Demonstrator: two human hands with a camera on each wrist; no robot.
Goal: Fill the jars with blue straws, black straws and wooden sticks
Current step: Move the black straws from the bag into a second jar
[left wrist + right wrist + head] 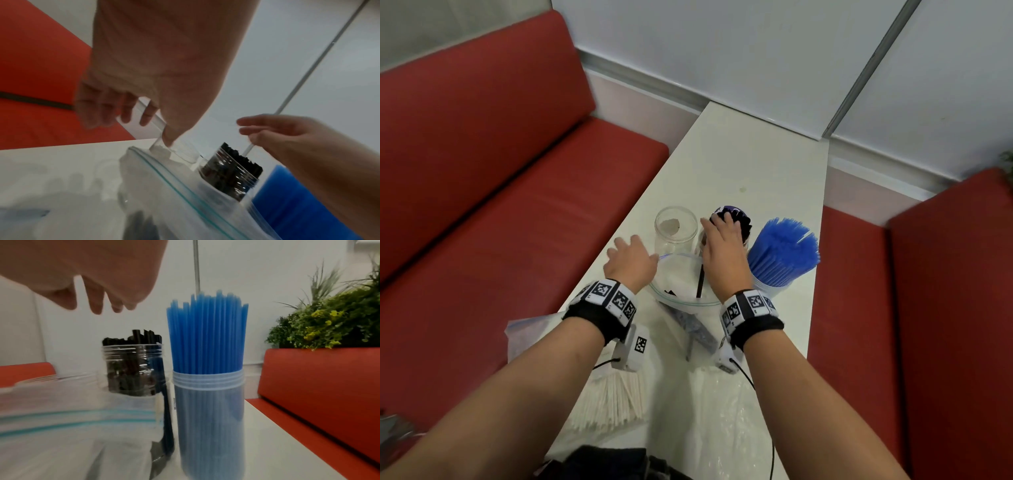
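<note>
Three clear jars stand mid-table. The left jar is empty, the middle jar is packed with black straws, and the right jar holds blue straws. My right hand hovers just over the black straws with fingers straight, holding nothing. My left hand hangs beside the empty jar at the left rim of an open zip bag. Its fingers are loosely curled and its thumb is near the jar. One black straw lies in the bag. Pale wooden sticks lie under my left forearm.
The narrow white table runs between red benches on both sides. Crinkled clear plastic and another bag cover the near end. A green plant stands behind the right bench.
</note>
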